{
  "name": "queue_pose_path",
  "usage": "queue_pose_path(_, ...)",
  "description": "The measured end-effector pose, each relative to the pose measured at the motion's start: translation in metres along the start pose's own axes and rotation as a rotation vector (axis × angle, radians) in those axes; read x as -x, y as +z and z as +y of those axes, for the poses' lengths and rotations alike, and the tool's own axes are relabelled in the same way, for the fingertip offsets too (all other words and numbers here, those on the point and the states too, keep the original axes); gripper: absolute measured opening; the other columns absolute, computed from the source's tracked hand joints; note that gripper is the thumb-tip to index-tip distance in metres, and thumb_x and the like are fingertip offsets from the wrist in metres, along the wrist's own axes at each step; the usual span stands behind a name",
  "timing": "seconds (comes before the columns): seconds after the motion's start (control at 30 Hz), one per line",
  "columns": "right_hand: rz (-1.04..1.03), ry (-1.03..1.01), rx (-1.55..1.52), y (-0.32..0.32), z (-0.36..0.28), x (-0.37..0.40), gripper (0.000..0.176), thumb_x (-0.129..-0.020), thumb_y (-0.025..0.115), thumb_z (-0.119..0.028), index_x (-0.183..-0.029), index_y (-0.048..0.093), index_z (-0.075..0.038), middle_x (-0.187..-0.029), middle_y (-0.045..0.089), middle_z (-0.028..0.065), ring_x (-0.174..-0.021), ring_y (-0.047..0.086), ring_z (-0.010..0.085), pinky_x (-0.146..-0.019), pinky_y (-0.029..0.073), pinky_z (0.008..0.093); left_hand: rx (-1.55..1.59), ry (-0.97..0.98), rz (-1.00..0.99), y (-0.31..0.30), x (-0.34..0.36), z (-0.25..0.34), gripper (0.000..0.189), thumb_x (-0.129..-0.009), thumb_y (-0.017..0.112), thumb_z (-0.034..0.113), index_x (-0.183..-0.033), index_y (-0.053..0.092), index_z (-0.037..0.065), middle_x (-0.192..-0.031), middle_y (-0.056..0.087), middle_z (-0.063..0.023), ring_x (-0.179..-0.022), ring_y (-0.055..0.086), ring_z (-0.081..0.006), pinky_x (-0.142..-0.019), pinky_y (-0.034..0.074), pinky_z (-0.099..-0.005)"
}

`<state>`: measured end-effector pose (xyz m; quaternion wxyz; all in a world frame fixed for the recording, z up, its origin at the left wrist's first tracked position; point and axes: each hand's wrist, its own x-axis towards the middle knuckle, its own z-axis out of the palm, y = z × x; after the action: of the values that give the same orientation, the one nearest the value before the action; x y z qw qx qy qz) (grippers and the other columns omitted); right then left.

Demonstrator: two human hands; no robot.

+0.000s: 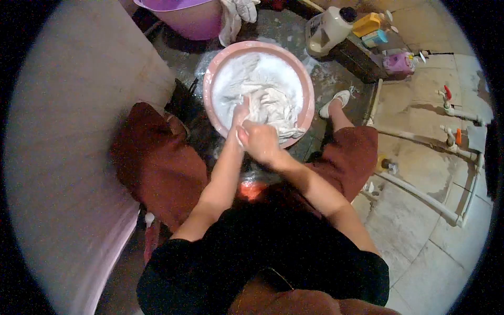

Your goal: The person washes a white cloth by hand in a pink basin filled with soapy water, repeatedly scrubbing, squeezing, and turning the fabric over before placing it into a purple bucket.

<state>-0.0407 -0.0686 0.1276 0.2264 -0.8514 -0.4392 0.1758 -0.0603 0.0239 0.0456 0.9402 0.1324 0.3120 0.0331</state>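
A pink basin (311, 100) on the wet floor holds white suds (229, 73) and a bunched, soaked white cloth (273, 105). Over the basin's near left part, my left hand (241, 112) grips the cloth, its thumb side up and most of its fingers hidden. My right hand (261, 140) is closed in a fist at the near rim, pressed against my left wrist. A bit of white cloth shows between this fist and the wrist. The rest of the cloth lies in the suds beyond both hands.
A purple tub (197, 21) with white fabric (236, 18) over its rim stands at the back left. Near a dark ledge at the back right are a large jug (328, 31) and several bottles. Pipes with a red-handled tap (447, 93) run along the right. My knees flank the basin.
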Motion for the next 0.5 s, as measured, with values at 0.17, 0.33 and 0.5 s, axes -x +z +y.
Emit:
queue_pose_path(0.17,0.327,0.379,-0.303,0.026,0.102,-0.037,0.029,-0.080,0.052,-0.030,-0.074,0.065,-0.005,-0.071,0.061,0.0180,-0.063,0.058,0.0350,-0.059,0.046,0.0419,0.010,0.166,0.167,0.016,-0.019,-0.048,0.033,-0.096,0.036,0.026,-0.106,0.050,-0.002,-0.097,0.057,-0.0093,-0.084,0.057,-0.0192,-0.074,0.049,-0.0316)
queue_pose_path(0.33,0.528,-0.086,-0.314,0.024,0.008,-0.005,0.024,-0.073,0.060,-0.030,-0.075,0.063,-0.007,-0.074,0.059,0.0200,-0.069,0.057,0.0376,-0.066,0.046,0.0430,0.009,0.348,-0.382,-0.055,-0.029,-0.065,0.034,-0.094,0.038,0.033,-0.106,0.051,0.004,-0.098,0.057,-0.0063,-0.084,0.056,-0.0186,-0.077,0.048,-0.0320)
queue_pose_path(0.5,0.403,0.418,-0.496,0.036,0.096,-0.044,0.022,-0.077,0.059,-0.018,-0.071,0.062,0.003,-0.065,0.060,0.0203,-0.058,0.057,0.0314,-0.057,0.045,0.0385,0.115,0.165,0.138,0.021,-0.014,-0.059,0.036,-0.093,0.042,0.034,-0.109,0.052,0.003,-0.098,0.058,-0.0077,-0.087,0.058,-0.0192,-0.078,0.049,-0.0339)
